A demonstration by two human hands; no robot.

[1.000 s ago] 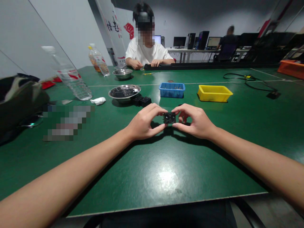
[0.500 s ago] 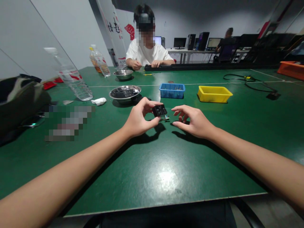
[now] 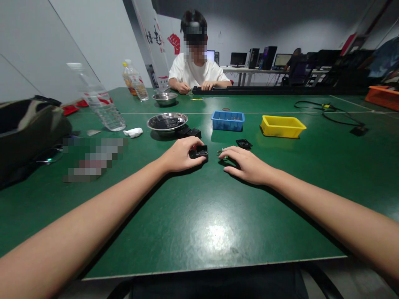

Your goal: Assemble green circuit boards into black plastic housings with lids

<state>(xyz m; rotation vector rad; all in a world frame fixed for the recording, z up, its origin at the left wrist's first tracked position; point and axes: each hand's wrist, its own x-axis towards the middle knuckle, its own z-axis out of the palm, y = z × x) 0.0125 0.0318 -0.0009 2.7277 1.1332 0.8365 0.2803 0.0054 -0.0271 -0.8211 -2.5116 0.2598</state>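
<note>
Left hand [image 3: 181, 155] rests on the green table [image 3: 199, 224], fingers pinching a small black housing [image 3: 198, 152] down on the surface. Right hand [image 3: 246, 165] lies flat just right of it, fingertips at a tiny metal part [image 3: 220, 151]. Another black piece [image 3: 243, 143] sits just beyond the right hand. Farther off: steel bowl [image 3: 167, 121] with black parts, blue bin [image 3: 227, 120], yellow bin [image 3: 282, 126]. Water bottle [image 3: 99, 99] far left. A person in a white shirt [image 3: 198, 74] sits at the far edge.

A blue bin [image 3: 227, 121], a yellow bin [image 3: 282, 126] and a steel bowl [image 3: 167, 122] sit on the green table [image 3: 199, 224].
</note>
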